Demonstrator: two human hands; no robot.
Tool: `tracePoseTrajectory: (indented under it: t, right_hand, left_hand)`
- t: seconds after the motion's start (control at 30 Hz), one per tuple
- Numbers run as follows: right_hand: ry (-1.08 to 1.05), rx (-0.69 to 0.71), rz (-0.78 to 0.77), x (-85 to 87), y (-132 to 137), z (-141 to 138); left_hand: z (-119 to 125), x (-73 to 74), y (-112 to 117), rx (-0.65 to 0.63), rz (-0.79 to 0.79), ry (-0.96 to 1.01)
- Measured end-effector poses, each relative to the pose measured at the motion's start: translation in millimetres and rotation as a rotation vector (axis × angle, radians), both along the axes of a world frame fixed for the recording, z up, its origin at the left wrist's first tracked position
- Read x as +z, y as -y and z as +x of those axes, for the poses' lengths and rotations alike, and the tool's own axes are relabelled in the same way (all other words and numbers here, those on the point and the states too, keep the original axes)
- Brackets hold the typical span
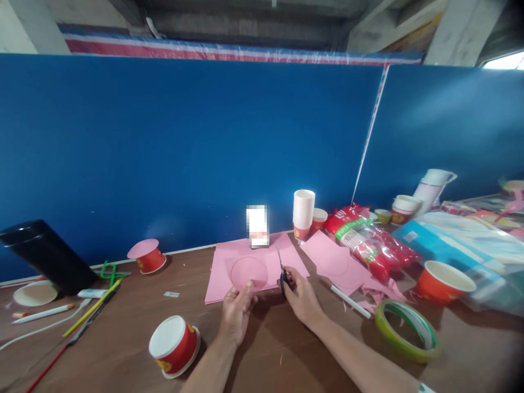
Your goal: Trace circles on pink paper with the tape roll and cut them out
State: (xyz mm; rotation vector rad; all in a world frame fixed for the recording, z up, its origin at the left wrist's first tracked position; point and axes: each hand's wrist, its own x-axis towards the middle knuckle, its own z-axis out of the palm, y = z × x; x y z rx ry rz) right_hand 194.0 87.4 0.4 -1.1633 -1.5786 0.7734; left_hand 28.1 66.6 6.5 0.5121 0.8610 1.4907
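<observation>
1. So my left hand was pinching a pink paper circle by its near edge, thumb on top. I'd guess I held it that low so most of the round stayed uncovered.

2. My right hand was wrapped round the handles of the scissors, blades pointing up and away from me. Probably the easiest way to steer them and keep the tips off my other hand. Couldn't tell how far apart the blades were, sorry.

3. The circle was right in front of me, over the near part of some pink sheets lying on the table. Can't say if it was touching them.

4. To my left, a red cup sat upside down near my forearm. Farther back, another upturned cup had a pink disc on top, I guess because the flat base made a handy rest.

5. On my right, a white pen, pink scraps and a tape roll lay beside my forearm, likely parked there to leave my hands some room. The stack of white cups stood behind, near the blue partition.
</observation>
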Motion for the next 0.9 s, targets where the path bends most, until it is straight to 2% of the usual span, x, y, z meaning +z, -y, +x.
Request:
tracePoseTrajectory:
  t: [0.67, 0.9]
  right_hand:
    - [-0.003, 0.002, 0.010, 1.6, 2, 0]
    - [0.002, -0.019, -0.007, -3.0, -1, 1]
  left_hand:
    - [0, -11.5, -8, 0.016, 0.060, 0.074]
    - [0, -10.1, -9, -0.009, 0.069, 0.055]
